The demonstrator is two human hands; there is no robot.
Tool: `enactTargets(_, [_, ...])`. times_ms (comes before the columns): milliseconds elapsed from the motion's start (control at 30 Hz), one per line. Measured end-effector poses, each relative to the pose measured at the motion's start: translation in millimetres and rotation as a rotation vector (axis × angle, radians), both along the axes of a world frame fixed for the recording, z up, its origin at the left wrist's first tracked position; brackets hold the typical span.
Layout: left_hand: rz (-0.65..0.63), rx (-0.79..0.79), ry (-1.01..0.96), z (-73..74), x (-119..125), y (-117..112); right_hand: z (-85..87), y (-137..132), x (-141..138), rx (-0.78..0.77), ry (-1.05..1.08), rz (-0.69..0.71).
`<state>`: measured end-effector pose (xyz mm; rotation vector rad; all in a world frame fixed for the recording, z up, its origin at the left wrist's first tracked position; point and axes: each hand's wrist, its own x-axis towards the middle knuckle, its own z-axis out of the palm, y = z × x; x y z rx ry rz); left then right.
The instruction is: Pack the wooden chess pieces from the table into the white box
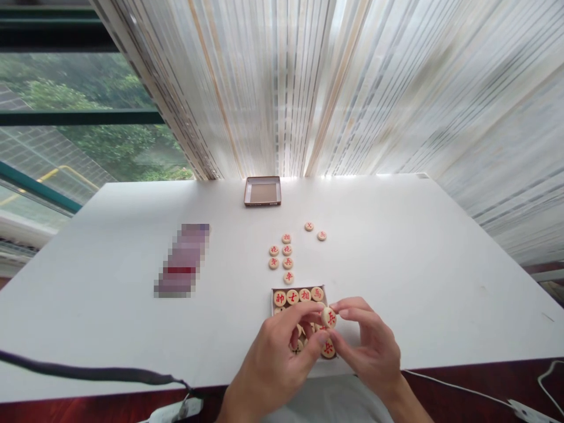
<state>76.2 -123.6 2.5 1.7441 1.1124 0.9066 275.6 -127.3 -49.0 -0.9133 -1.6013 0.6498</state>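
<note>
Wooden red-marked disc [329, 318] is pinched between left hand [273, 358] and right hand [374, 346], directly over the box [272, 298], lower centre.

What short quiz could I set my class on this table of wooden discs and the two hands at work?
1. True or false: the empty tray lies near the far edge of the table, apart from the loose discs.
2. The characters on the discs are: A red, B blue, C green.
3. Fill in: the left hand and right hand together pinch the held disc in their fingers above the open ____ of discs.
Key: 1 true; 2 A; 3 box.
</note>
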Motion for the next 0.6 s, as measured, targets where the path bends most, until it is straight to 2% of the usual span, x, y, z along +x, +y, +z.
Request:
enactTargets(200, [0.036,-0.249,-0.11,4.1,12,0,1.9,1,0,0.122,-0.052,0.034])
enactTargets(333, [0.087,-0.378,-0.241,0.9,9,2,5.5,2,0,0.088,-0.043,0.041])
enactTargets(433, [0.124,-0.445,-0.277,0.2,6,4,7.8,2,0,0.065,-0.032,0.03])
enactTargets(600, [0.094,-0.493,-0.264,4.0,8,5,12.8,4,-2,0.105,-0.076,0.055])
